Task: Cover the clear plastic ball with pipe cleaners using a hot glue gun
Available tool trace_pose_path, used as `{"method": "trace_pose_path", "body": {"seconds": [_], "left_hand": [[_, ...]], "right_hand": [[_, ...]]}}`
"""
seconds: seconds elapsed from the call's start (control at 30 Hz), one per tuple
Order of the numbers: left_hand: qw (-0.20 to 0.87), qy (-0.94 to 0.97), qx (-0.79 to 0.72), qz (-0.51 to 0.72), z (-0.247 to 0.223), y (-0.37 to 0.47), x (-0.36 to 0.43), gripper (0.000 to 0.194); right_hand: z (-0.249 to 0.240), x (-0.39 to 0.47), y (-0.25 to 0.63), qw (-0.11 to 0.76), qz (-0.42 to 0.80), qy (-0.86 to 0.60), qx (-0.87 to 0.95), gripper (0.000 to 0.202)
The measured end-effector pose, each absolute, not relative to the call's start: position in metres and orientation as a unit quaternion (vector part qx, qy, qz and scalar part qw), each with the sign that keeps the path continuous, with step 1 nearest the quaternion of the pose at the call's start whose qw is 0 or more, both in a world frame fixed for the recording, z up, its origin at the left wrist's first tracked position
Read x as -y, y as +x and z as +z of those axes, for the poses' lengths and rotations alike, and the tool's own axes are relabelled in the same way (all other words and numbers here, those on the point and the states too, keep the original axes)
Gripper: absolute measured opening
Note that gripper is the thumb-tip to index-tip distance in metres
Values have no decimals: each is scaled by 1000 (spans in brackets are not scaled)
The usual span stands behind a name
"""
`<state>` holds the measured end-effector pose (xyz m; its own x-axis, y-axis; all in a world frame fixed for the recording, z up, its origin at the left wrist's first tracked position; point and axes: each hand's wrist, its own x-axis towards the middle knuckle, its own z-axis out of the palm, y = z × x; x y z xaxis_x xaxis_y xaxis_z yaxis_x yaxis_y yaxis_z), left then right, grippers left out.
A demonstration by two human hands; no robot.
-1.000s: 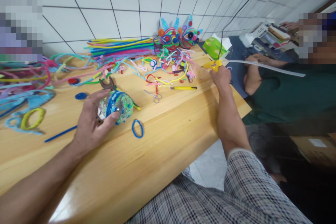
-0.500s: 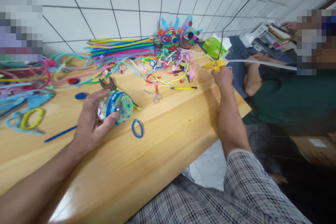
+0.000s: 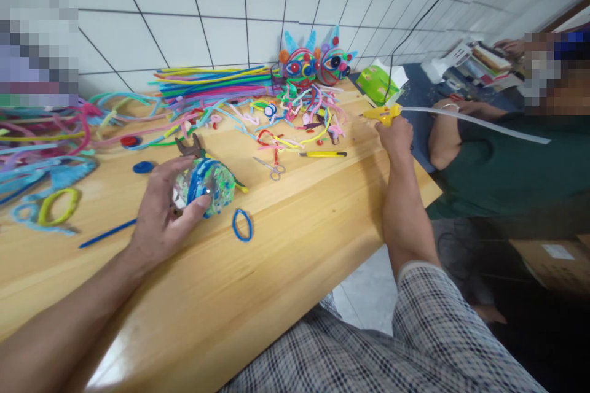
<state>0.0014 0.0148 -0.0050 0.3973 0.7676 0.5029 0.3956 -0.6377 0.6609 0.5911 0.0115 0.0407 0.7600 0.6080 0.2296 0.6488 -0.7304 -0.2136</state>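
Note:
My left hand (image 3: pixel 161 209) is closed around a clear ball (image 3: pixel 224 187) wrapped with blue, green and white fuzzy strips, low over the wooden table. Behind the ball lie pliers (image 3: pixel 191 146) with yellow-green handles, partly hidden by it. A blue pipe-cleaner loop (image 3: pixel 242 225) rests just right of the ball, and a blue stick (image 3: pixel 107 234) lies to the left of my hand. Out to the right, my right hand (image 3: pixel 395 135) grips a yellow glue gun (image 3: pixel 382 113), its nozzle facing left. A long whitish glue stick (image 3: pixel 474 121) sticks out of its back.
Pipe cleaners (image 3: pixel 216 83) are heaped along the wall beside two decorated masks (image 3: pixel 299 64). Scissors (image 3: pixel 271 167) and a yellow cutter knife (image 3: pixel 322 154) lie mid-table. A black cord (image 3: pixel 424 9) hangs at right, near a green packet (image 3: pixel 375 83). A person in a dark green shirt (image 3: pixel 507 166) sits at right.
My right hand and the glue gun have moved slightly right, and the glue stick's far end now shows, drooping. My left hand and the ball look unchanged.

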Motion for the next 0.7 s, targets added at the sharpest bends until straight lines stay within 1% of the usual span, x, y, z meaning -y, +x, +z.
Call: {"method": "trace_pose_path", "body": {"seconds": [0.17,0.27,0.4,0.53,0.7], "left_hand": [[226,803,-368,411,-5,1,-15,66],[226,804,-362,414,-5,1,-15,66],[224,807,-358,414,-4,2,-15,67],[213,806,-360,418,-3,4,-15,65],[211,805,-364,418,-3,4,-15,64]], "right_hand": [[40,-9,596,145,-52,-941,303,50],[39,-9,595,132,-21,-942,307,52],[39,-6,597,137,-6,-938,318,54],[38,-2,602,145,7,-932,333,49],[38,2,603,178,4,-910,375,41]]}}
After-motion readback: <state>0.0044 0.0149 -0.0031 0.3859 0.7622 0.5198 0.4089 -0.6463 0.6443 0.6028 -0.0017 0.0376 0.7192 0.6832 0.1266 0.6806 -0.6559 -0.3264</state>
